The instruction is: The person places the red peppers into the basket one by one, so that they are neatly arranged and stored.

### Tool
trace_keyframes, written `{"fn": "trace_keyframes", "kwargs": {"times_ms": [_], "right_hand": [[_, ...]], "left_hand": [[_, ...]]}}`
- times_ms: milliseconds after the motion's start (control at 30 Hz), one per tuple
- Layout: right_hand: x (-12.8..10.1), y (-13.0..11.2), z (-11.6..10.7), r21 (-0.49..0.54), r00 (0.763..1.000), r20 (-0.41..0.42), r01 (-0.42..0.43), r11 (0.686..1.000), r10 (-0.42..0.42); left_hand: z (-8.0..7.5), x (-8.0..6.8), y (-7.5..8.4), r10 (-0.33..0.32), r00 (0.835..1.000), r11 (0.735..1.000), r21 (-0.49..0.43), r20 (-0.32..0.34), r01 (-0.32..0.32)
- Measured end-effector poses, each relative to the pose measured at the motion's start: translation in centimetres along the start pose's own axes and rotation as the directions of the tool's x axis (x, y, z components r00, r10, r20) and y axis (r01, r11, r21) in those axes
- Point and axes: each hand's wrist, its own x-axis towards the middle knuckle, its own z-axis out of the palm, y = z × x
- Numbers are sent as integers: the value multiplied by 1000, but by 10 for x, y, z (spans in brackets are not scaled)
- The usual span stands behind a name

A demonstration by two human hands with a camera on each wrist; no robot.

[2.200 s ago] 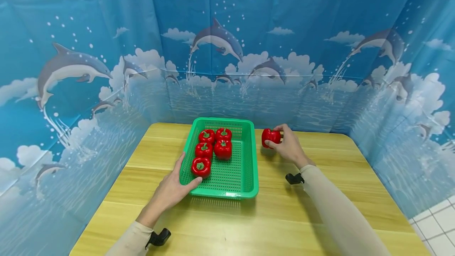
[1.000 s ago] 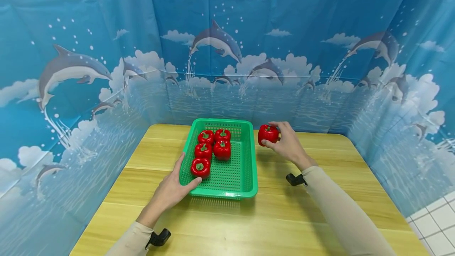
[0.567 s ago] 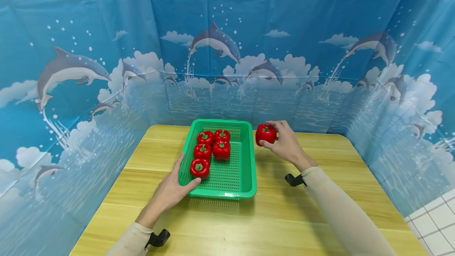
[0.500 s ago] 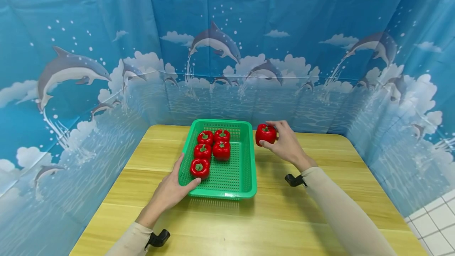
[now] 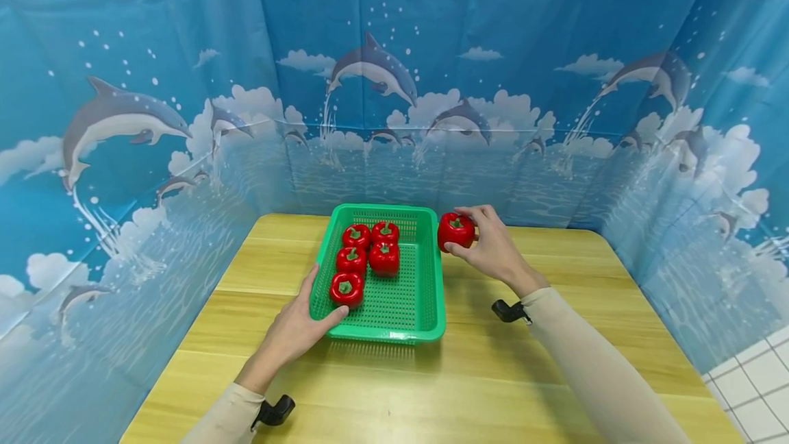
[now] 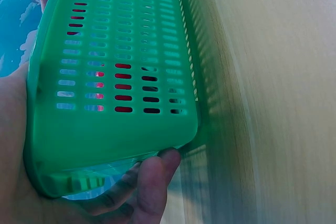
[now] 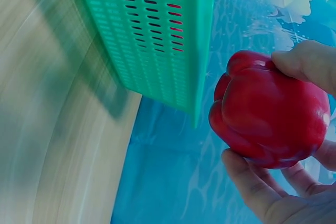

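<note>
In the head view my right hand (image 5: 493, 245) holds a red bell pepper (image 5: 456, 232) by its sides, just right of the green basket's (image 5: 431, 279) right rim. The right wrist view shows this bell pepper (image 7: 268, 111) between thumb and fingers, apart from the basket wall (image 7: 152, 40). My left hand (image 5: 296, 327) grips the basket at its near left corner, thumb over the rim. Seen from the left wrist, the fingers (image 6: 152, 187) curl around the basket's outside (image 6: 110, 135). Several red bell peppers (image 5: 385, 260) with green stems sit in its left half.
The basket is over a wooden table (image 5: 530, 362) near its back edge. A blue dolphin-print curtain (image 5: 394, 170) stands close behind and at both sides. White floor tiles (image 5: 755, 382) show at the lower right.
My right hand has lifted the bell pepper from the table and brought it left, up to the basket's right rim. My left hand keeps its grip on the basket.
</note>
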Motion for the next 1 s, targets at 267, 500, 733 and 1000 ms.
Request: {"fn": "trace_keyframes", "kwargs": {"times_ms": [267,500,733,1000], "right_hand": [[-1,-10,-2,-6,1000,8,5,1000,-5],[-4,-20,-2,-33,999,20,26,999,-25],[-4,-29,-1,-45,999,40,39,998,-37],[-5,-40,4,-50,996,78,57,997,-53]], "left_hand": [[-2,0,1,7,1000,1000,3,-1,-7],[-1,-1,0,4,1000,1000,3,3,-4],[-1,1,-1,2,1000,1000,2,6,-2],[-1,1,-3,-3,1000,1000,5,10,3]]}}
